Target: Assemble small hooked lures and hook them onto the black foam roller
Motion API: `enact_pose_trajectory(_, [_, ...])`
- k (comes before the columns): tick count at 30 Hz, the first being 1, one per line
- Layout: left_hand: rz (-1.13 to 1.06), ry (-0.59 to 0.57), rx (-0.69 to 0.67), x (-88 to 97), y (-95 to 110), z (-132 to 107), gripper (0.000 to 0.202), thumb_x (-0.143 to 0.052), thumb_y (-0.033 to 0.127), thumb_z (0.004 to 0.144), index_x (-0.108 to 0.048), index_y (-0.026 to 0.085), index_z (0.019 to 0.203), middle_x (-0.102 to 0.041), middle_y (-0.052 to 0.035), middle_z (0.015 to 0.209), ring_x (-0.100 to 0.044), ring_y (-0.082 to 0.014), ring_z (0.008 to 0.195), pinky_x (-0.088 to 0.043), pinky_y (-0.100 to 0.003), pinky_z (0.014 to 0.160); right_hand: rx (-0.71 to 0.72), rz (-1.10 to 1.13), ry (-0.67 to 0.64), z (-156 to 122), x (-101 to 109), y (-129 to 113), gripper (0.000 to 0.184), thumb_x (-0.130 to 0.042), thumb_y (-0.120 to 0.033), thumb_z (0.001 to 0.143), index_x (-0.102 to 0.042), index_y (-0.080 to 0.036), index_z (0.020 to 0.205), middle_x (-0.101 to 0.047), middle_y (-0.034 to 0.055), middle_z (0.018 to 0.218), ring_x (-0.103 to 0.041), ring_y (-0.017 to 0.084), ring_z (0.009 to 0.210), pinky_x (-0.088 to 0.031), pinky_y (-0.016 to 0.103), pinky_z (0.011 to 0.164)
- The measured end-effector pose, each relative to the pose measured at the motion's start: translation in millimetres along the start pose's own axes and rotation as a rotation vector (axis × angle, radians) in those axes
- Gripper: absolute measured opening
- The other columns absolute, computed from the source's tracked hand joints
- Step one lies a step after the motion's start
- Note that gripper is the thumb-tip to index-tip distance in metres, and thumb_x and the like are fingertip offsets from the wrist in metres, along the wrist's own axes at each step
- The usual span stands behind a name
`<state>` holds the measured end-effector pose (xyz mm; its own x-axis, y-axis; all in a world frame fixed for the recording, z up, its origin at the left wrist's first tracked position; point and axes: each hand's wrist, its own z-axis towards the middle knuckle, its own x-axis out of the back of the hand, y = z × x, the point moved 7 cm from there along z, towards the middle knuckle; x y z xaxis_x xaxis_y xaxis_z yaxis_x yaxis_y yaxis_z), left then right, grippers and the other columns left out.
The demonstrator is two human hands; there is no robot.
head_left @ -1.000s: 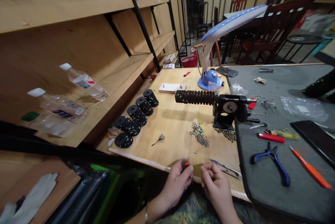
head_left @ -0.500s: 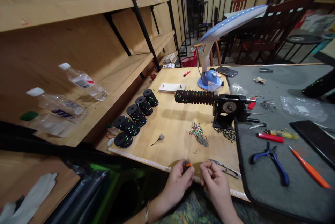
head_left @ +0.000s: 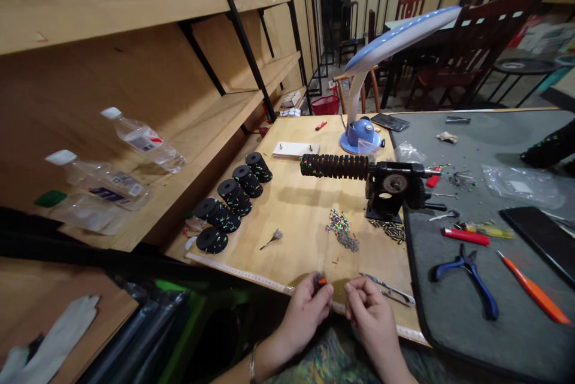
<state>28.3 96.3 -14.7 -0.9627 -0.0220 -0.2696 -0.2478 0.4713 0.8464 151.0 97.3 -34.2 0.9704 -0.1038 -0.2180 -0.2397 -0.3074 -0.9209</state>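
My left hand (head_left: 305, 312), near the table's front edge, is closed around a small dark bundle with orange bands (head_left: 320, 281). Just to its right, my right hand (head_left: 371, 309) has thumb and forefinger pinched together; whatever lies between them is too fine to make out. The two hands are a short gap apart. Beyond them on the wood lie a pile of coloured beads (head_left: 336, 222) and small grey pieces (head_left: 348, 242). A pair of metal snips (head_left: 390, 292) rests beside my right hand. Farther left sits a small grey tuft with a thin stem (head_left: 272, 239).
A black crank device (head_left: 395, 186) carries a ridged black foam roll (head_left: 335, 166). Several black foam spools (head_left: 233, 197) line the left edge. Behind stands a blue lamp (head_left: 362, 135). Blue pliers (head_left: 467, 276) and an orange tool (head_left: 532, 288) lie on the grey mat (head_left: 449, 342).
Hardly anything differs. Both hands keep their places and grips, and the view has shifted very slightly.
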Motion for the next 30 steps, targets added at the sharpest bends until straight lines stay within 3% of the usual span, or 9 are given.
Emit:
enact_pose_trajectory(11, [-0.029, 0.011, -0.008, 2.2, -5.1, 2.4, 0.045, -0.072, 0.053, 0.069, -0.044, 0.018, 0.072, -0.044, 0.0097, 0.055, -0.025, -0.0001, 0.038, -0.014, -0.017, 0.037, -0.013, 0.01, -0.003, -1.2, 0.8, 2.1, 0.049, -0.069, -0.066, 0.068, -0.052, -0.02, 0.07, -0.049, -0.0072, 0.041, -0.036, 0.007, 0.035, -0.025, 0.018, 0.038])
enact_pose_trajectory(24, [0.043, -0.01, -0.002, -1.8, -1.0, -0.5, 0.05, -0.072, 0.058, 0.067, -0.041, 0.019, 0.072, -0.037, 0.0111, 0.055, -0.026, -0.0023, 0.043, -0.018, -0.018, 0.041, -0.026, -0.009, -0.03, 0.4, -3.3, -1.2, 0.052, -0.067, -0.068, 0.068, -0.053, -0.019, 0.072, -0.05, -0.0068, 0.041, -0.037, 0.007, 0.035, -0.027, 0.018, 0.037])
enact_pose_trajectory(30, [0.142, -0.021, -0.085, -1.4, 0.4, -0.8, 0.044, -0.067, 0.057, 0.074, -0.046, 0.018, 0.076, -0.042, 0.0081, 0.06, -0.032, -0.0055, 0.049, -0.024, -0.019, 0.045, -0.04, 0.007, -0.071, 1.2, -8.8, -2.6, 0.055, -0.068, -0.069, 0.066, -0.057, -0.017, 0.08, -0.052, -0.0062, 0.043, -0.042, 0.008, 0.036, -0.031, 0.018, 0.037])
